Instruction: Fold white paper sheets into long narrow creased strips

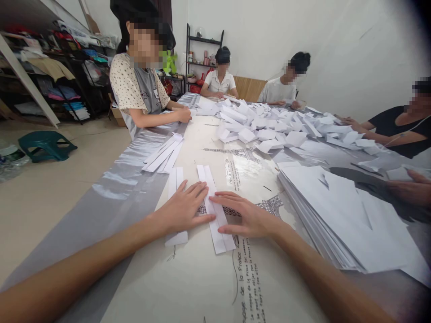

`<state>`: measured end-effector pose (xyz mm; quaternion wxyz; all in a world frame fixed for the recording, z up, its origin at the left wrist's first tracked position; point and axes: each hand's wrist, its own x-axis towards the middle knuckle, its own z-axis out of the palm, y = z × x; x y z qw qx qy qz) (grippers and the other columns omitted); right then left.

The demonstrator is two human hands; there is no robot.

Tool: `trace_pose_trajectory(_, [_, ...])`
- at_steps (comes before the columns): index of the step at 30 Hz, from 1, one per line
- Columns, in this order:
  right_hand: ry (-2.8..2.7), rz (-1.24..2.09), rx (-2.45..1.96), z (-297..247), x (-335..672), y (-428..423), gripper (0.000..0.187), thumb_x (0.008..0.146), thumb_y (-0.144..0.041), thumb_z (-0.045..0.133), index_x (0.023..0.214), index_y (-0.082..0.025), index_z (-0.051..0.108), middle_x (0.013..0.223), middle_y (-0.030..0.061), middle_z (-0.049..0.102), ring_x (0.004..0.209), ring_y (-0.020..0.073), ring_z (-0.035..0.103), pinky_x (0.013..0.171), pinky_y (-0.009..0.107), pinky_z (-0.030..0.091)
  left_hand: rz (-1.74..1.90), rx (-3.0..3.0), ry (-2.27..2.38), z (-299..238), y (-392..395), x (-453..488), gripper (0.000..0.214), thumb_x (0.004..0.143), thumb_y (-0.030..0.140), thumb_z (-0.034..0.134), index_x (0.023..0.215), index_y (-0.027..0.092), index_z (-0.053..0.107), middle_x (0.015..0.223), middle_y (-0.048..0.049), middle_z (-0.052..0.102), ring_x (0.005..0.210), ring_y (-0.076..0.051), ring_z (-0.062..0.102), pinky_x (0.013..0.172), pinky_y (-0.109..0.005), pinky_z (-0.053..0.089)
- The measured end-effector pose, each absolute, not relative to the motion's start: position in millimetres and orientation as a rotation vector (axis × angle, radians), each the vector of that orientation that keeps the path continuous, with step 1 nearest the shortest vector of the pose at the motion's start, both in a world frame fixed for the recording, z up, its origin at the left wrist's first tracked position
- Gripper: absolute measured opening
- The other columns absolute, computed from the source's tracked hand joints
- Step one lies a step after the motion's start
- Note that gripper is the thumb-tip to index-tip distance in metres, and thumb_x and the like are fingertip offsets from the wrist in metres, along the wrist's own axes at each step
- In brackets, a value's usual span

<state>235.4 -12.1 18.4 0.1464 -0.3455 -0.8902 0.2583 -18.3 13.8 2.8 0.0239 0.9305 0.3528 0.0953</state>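
A long folded strip of white paper (pixel 221 241) lies slightly slanted on the printed table cover (pixel 182 287). My left hand (pixel 183 208) rests flat with fingers spread, its thumb and fingertips at the strip's left side. A second folded paper strip (pixel 177 237) is partly hidden beneath that hand. From the other side, my right hand (pixel 251 216) touches the strip's right edge with its fingertips, fingers stretched out and apart. Neither hand grips anything.
Several folded strips (pixel 164 154) lie ahead on the left. A stack of white sheets (pixel 343 215) stands at right. Beyond spreads a big heap of folded paper (pixel 266 123). Co-workers sit or stand around the table, one (pixel 144 89) at left. A green stool (pixel 47 144) is on the floor.
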Motion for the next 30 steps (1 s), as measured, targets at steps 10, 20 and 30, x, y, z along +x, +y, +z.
trace_pose_trajectory(10, [-2.584,0.564,-0.793,32.6,227.5,-20.6,0.031,0.099,-0.033,0.052,0.121,-0.025,0.073,0.078,0.0036,0.074,0.090,0.0233,0.063,0.084,0.042,0.053,0.306,2.901,1.086,5.6,14.5,-17.7,0.080,0.098,0.073,0.026,0.151,0.015,0.039,0.154,-0.0181,0.043,0.142,-0.034,0.039,0.119,-0.054,0.020])
trace_pose_trajectory(20, [-2.549,0.450,-1.098,19.4,226.5,-19.2,0.037,0.106,-0.037,0.039,0.130,-0.026,0.066,0.095,0.0036,0.076,0.066,0.0168,0.064,0.062,0.033,0.049,0.292,2.889,1.064,2.0,15.4,-19.1,0.083,0.096,0.076,0.024,0.154,0.017,0.033,0.157,-0.0162,0.039,0.146,-0.033,0.033,0.119,-0.052,0.017])
trace_pose_trajectory(30, [-2.615,0.230,-1.186,10.9,216.4,-15.2,0.043,0.105,-0.030,0.034,0.145,-0.026,0.051,0.138,0.0057,0.064,0.084,0.0227,0.072,0.060,0.036,0.052,0.332,2.843,1.075,1.0,16.6,-19.3,0.081,0.094,0.078,0.030,0.149,0.019,0.040,0.156,-0.0151,0.041,0.143,-0.033,0.037,0.117,-0.050,0.022])
